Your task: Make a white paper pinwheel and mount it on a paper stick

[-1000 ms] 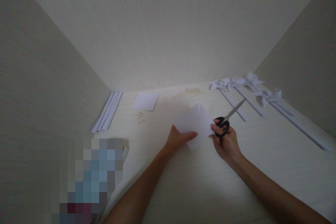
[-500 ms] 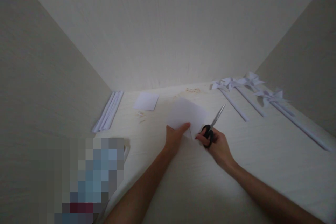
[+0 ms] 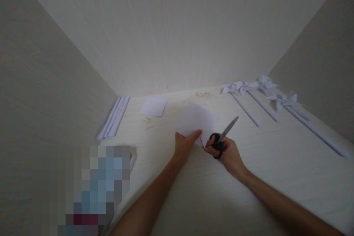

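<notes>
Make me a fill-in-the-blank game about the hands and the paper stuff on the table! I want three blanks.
1. The scissors in the right hand have handles coloured ____.
2. The sheet in the left hand is coloured ____.
3. The rolls lie on the left side of the table, and the pinwheels lie on its ____ side.

Missing words: black; white; right.

Holds white paper in left hand, black-handled scissors in right hand. Shows paper pinwheels at right, rolled tubes at left.
</notes>
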